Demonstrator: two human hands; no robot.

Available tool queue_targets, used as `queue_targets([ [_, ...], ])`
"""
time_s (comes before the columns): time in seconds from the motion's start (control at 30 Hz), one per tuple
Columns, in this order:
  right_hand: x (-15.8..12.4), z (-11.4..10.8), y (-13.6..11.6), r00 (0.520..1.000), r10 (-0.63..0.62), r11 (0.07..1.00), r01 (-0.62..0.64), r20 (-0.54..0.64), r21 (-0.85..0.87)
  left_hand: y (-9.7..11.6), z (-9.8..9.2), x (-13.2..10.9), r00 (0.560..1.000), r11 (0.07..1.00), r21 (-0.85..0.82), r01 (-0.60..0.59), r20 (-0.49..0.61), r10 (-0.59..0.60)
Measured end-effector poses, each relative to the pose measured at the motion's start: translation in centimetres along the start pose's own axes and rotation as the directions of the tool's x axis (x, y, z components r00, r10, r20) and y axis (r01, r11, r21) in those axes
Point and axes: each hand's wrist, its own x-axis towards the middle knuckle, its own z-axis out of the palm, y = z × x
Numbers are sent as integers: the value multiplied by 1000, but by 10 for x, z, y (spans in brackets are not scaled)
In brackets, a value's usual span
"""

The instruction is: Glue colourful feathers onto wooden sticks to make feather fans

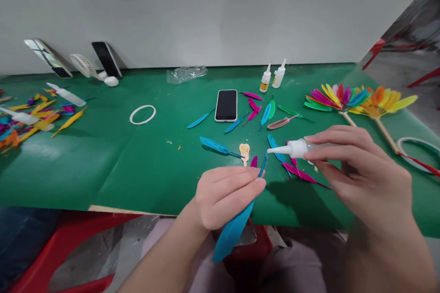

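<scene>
Nearest the camera, a blue feather (233,233) hangs past the front edge of the worktop (117,146), pinched near its quill by the fingers of the left hand (225,197). The right hand (364,160) has its fingers wrapped round a squeeze bottle (298,149), nozzle at the quill's tip. Too firm a squeeze could run liquid down the quill onto the left fingers, or drip it on the loose magenta feather (304,175) below; a slack pinch could let the quill twist off the nozzle.

On the far left, one nozzled bottle (70,95) and another (25,118) lie among scattered feathers (70,121); I cannot tell what they contain. Beyond the left hand, a small wooden piece (244,152) lies flat. The squeeze bottle's fill is hidden by the fingers. Behind, a yellow-labelled bottle (265,80) and a white bottle (279,75) stand upright, levels unreadable. At right, a multicoloured fan (338,98) lies beside a yellow fan (395,103).
</scene>
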Motion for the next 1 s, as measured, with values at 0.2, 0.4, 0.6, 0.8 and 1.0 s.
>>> queue_targets([
  [0.2, 0, 0, -1, 999, -30, 996, 32, 34, -80, -16, -2, 2, 989, 990, 27, -139, 45, 138],
  [0.4, 2, 3, -2, 994, -86, 988, 93, 62, -122, -15, -9, 6, 978, 995, 4, -102, 184, 99],
  [0.6, 1, 8, 2, 996, -47, 989, 57, 79, -135, -17, -10, 4, 980, 993, -101, -62, 184, 80],
  [0.8, -1, 11, 26, 988, 141, 949, -154, -67, -275, -29, 1, -4, 995, 955, -293, -40, -104, 10],
  [1.0, -4, 9, 22, 882, 430, 883, -366, -192, 294, -30, 9, -10, 972, 930, -366, 27, -206, -110],
])
